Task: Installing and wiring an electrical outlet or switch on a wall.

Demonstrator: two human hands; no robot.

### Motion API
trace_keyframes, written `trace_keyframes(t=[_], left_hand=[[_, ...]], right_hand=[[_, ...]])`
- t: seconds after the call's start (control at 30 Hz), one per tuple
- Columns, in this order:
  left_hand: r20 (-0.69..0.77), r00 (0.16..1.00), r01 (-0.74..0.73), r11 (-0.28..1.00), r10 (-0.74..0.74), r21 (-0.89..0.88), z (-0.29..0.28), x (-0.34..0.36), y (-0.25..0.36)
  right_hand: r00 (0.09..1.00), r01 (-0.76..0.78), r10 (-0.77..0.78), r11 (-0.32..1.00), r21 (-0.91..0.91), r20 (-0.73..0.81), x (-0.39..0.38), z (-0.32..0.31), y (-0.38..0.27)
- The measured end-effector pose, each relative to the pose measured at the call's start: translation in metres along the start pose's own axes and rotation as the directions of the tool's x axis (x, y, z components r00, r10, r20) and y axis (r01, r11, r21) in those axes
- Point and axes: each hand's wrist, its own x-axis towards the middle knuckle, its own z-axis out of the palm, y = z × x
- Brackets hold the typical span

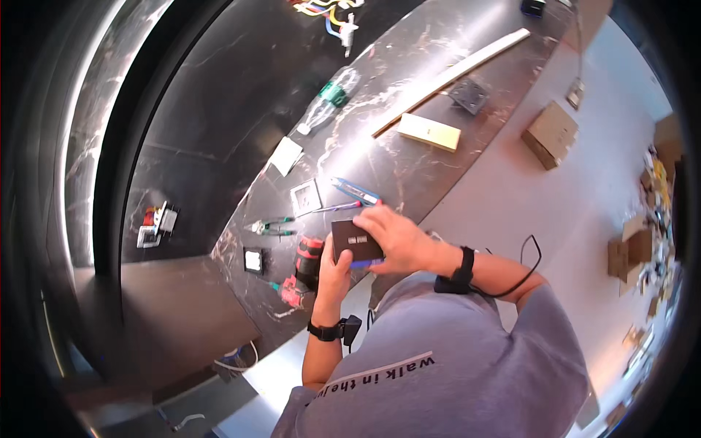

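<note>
Both hands are around a flat, dark square box [355, 241] with a blue lower edge, held above the counter's near edge. My left hand [334, 274] grips its left and lower side, thumb on the front. My right hand [394, 237] curls over its upper right corner. Just left of the box lies a red and black cordless drill [307, 264]. Beyond it are a blue utility knife [356, 191] and a slim purple tool [339, 206], perhaps a screwdriver. Green-handled pliers [272, 228] and a white square frame [305, 197] lie further left.
The dark marble counter [409, 171] also holds a pale yellow box [429, 132], a long strip [453, 80], a dark square piece [469, 96] and a plastic bottle [330, 101]. Wires hang from the wall [337, 22]. Cardboard boxes [551, 135] sit on the floor to the right.
</note>
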Motion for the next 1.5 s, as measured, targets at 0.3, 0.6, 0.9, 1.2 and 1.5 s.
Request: trace_keyframes(t=[0.3, 0.6, 0.9, 1.2, 1.5], left_hand=[[-0.231, 0.969, 0.046, 0.98, -0.091, -0.196, -0.025, -0.081, -0.003], [-0.242, 0.964, -0.122, 0.992, 0.11, -0.033, -0.019, -0.125, -0.001], [-0.12, 0.992, 0.015, 0.991, -0.031, -0.136, 0.0, -0.139, -0.003], [0.001, 0.989, 0.145, 0.986, -0.145, -0.085, 0.023, -0.114, -0.018], [0.058, 0.991, 0.12, 0.992, -0.121, 0.022, 0.025, -0.105, -0.019]], right_hand=[[0.969, -0.236, 0.232, 0.971, 0.048, 0.083, 0.032, 0.02, 0.06], [0.954, -0.131, 0.265, 0.786, -0.605, 0.137, 0.095, 0.094, 0.133], [0.699, -0.648, 0.361, 0.684, 0.335, 0.617, 0.045, -0.037, 0.031], [0.54, -0.822, 0.019, 0.229, 0.522, 0.841, -0.04, -0.091, -0.006], [0.65, -0.718, 0.3, 0.544, 0.435, 0.698, -0.061, -0.088, -0.008]])
